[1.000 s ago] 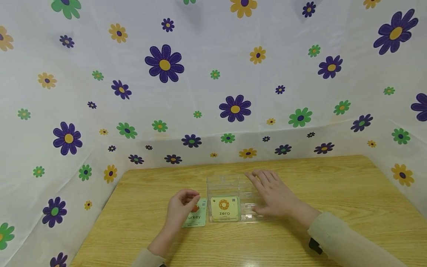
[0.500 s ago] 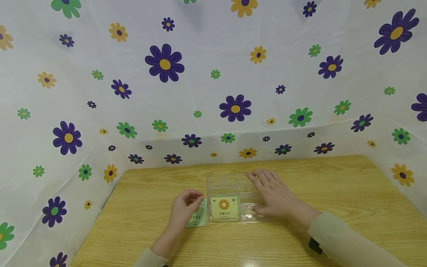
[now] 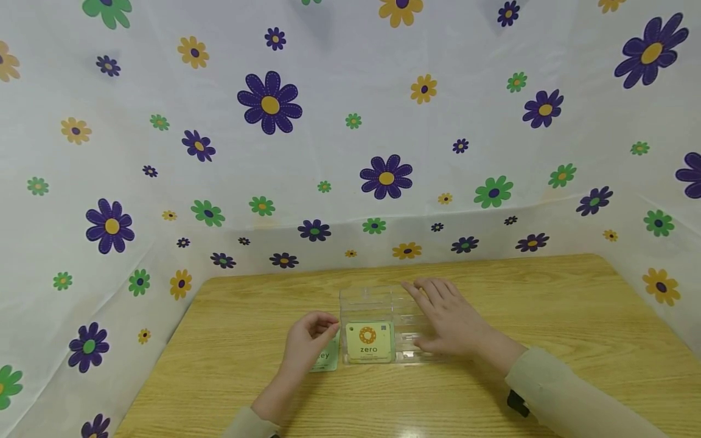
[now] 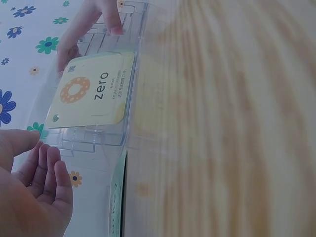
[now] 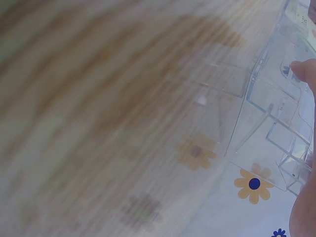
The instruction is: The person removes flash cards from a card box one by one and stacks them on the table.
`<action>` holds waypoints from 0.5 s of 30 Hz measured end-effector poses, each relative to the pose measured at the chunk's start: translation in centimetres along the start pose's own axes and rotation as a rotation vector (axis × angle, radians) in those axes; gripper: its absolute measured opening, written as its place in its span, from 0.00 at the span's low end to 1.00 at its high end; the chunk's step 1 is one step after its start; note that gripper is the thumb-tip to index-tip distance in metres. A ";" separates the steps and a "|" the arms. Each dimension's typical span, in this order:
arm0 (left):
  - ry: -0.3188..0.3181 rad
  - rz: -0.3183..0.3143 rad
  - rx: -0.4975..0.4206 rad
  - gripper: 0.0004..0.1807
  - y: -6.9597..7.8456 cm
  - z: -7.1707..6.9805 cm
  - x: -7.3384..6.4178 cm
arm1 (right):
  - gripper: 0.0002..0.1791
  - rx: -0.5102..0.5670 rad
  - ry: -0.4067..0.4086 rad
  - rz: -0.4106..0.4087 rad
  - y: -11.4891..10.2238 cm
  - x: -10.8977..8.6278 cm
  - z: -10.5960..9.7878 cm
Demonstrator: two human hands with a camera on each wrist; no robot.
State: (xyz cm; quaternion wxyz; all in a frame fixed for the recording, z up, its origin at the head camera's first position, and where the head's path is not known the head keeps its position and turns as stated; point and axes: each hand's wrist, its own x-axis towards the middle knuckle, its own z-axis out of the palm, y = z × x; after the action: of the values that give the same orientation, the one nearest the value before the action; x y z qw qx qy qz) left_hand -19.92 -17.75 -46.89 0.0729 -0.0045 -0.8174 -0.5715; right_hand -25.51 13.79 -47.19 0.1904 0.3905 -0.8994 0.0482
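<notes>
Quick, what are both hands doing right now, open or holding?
Left hand: open, loosely curled, nothing visible in it.
Right hand: open, spread over the clear plastic case.

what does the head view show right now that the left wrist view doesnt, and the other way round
Only the head view: the right sleeve, the left sleeve and a black item under the right cuff.
Only the left wrist view: a blurry yellow reflection on the tabletop.
Both: the left hand, the right hand, the clear holder with the zero card, part of the green card, the tabletop and the flowered cloth.
</notes>
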 end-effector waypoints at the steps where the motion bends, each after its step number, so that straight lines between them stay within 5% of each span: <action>1: -0.001 0.000 0.000 0.04 0.0 0.0 0.0 | 0.63 0.001 0.000 0.000 0.0 0.0 0.0; 15: -0.016 -0.009 0.004 0.04 -0.2 0.4 0.1 | 0.63 0.007 -0.017 0.004 -0.1 0.0 -0.3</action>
State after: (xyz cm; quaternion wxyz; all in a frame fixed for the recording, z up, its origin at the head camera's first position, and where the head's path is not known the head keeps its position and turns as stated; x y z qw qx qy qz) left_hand -20.05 -17.43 -47.18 0.0638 -0.0051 -0.8190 -0.5703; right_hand -25.41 13.77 -46.93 0.1812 0.3899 -0.9016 0.0484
